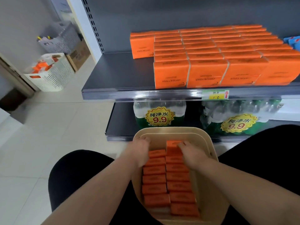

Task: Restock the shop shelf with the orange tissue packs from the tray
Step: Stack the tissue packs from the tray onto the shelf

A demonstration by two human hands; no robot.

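Observation:
A beige tray (209, 161) rests on my lap and holds two rows of orange tissue packs (154, 179) standing on edge. My left hand (140, 150) lies over the far left end of the left row, with its fingers curled down past the farthest pack. My right hand (190, 154) grips the farthest packs (173, 144) of the right row, which sit a little higher than the others. On the grey shelf (116, 73) above, several rows of the same orange packs (207, 73) fill the middle and right. One pack (142, 45) stands alone at the back left.
The shelf's left part is bare grey. Below it stand shrink-wrapped water bottles (159, 113) with 9.9 price stickers. A price label (215, 95) is on the shelf edge. White baskets (52, 73) and boxes stand on the tiled floor at left. Blue packs (293, 41) sit far right.

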